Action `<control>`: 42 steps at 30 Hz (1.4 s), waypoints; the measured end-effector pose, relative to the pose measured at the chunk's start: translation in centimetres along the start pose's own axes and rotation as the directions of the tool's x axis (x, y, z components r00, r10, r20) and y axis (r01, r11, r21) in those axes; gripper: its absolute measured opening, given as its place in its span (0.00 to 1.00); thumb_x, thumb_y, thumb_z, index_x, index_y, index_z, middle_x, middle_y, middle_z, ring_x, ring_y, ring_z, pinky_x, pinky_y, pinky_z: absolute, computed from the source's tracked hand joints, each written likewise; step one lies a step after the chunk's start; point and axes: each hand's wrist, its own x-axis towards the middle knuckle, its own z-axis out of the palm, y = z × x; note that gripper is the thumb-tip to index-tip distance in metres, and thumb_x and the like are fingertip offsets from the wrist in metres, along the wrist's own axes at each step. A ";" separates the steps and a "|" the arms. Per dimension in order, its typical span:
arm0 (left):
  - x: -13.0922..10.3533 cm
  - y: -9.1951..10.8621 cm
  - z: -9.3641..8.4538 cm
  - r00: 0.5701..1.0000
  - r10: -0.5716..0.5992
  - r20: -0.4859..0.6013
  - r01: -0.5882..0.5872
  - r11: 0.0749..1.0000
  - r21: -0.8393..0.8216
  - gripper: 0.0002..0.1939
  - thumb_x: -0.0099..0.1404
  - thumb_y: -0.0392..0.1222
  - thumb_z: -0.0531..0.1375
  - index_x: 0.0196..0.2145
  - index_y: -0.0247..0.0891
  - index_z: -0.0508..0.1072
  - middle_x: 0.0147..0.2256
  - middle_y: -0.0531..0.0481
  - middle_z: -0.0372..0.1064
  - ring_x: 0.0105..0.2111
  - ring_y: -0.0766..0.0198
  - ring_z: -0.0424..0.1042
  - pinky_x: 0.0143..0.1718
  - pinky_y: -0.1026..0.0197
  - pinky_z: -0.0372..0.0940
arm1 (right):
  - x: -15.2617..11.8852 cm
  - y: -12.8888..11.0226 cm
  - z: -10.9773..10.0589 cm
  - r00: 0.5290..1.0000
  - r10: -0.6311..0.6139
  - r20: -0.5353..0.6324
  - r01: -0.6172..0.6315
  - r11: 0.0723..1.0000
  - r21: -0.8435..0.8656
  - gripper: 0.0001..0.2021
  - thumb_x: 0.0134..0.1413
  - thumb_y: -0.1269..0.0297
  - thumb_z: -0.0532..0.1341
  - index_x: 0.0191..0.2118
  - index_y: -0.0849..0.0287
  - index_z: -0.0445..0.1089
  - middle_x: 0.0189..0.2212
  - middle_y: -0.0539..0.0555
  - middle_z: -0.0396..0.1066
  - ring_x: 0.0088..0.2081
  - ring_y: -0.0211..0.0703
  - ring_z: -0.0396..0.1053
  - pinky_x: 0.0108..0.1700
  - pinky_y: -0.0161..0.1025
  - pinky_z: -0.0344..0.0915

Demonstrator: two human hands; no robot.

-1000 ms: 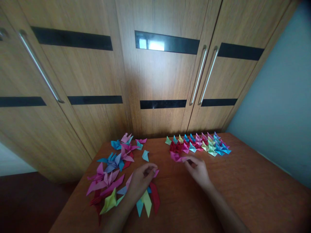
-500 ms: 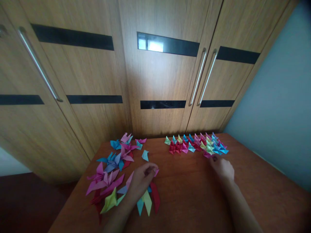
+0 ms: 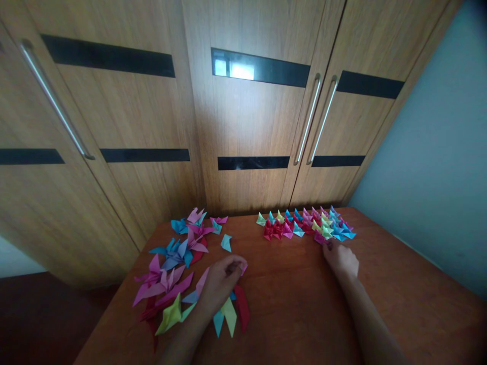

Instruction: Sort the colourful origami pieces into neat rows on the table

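Observation:
My left hand [image 3: 222, 279] is closed in a pinch on a small pink folded paper piece [image 3: 244, 267], just above the table. Under and beside that wrist lie pointed paper strips, among them a red one [image 3: 242, 308] and a pale yellow one [image 3: 230, 317]. My right hand [image 3: 343, 259] rests low at the front of the folded-paper rows, its fingertips closed on the edge of a magenta paper piece [image 3: 319, 238]. Next to that piece stands a yellow folded paper [image 3: 316, 227]. The fingers partly cover what the right hand touches.
Several loose origami shapes, pink, blue and red, spread over the left of the wooden table [image 3: 289, 299]. A light blue paper piece [image 3: 226, 243] lies apart from them. Small folded papers [image 3: 288, 230] stand in rows at the back right. A wooden wardrobe [image 3: 251, 121] rises behind.
My right hand has shifted slightly left along the front of the rows, staying at the magenta piece. The left hand keeps its pinch on the pink paper. The view has turned a little.

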 end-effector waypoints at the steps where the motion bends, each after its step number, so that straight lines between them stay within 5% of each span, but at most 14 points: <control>1: 0.0 0.0 0.0 1.000 -0.006 -0.002 0.006 1.000 -0.003 0.10 0.60 0.45 0.56 0.33 0.38 0.75 0.31 0.50 0.73 0.32 0.61 0.71 0.34 0.63 0.63 | 0.0 -0.1 0.0 1.000 -0.004 -0.003 0.004 1.000 0.004 0.20 0.58 0.50 0.48 0.46 0.53 0.70 0.41 0.62 0.73 0.39 0.55 0.72 0.38 0.46 0.66; 42: 0.2 -0.9 0.2 0.999 -0.009 0.032 0.008 1.000 0.030 0.11 0.60 0.45 0.56 0.34 0.37 0.76 0.33 0.49 0.74 0.34 0.61 0.71 0.34 0.64 0.63 | 0.2 0.0 0.5 1.000 0.011 0.013 -0.011 1.000 0.025 0.22 0.57 0.47 0.49 0.47 0.52 0.70 0.40 0.61 0.73 0.41 0.56 0.72 0.39 0.46 0.66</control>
